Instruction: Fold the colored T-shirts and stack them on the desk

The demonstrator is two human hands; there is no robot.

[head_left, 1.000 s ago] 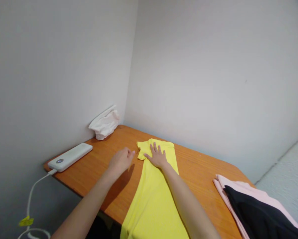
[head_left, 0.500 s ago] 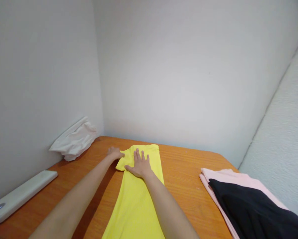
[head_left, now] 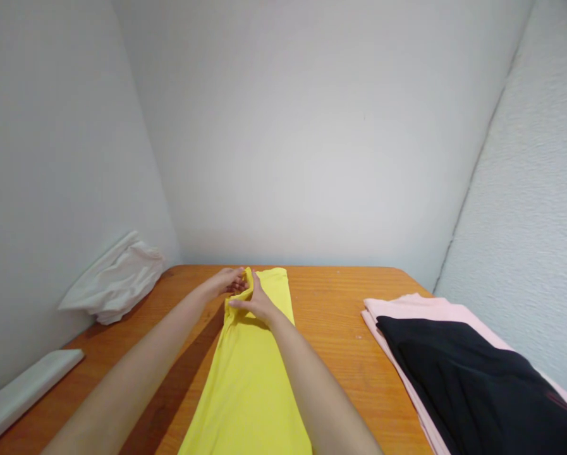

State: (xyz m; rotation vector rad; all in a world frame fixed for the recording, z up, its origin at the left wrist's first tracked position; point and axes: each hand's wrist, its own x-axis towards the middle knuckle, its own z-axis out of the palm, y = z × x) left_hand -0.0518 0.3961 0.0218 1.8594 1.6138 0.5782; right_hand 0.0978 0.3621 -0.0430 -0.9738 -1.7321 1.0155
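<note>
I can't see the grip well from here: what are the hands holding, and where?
The left hand and right hand are pinching the yellow garment at its far end, by a raised fold between them.

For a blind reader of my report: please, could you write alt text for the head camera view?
The left hand and right hand meet at the far end of a folded yellow garment on a wooden table. Folded pink and black clothes lie right; a crumpled white cloth and white power bank lie left.
</note>
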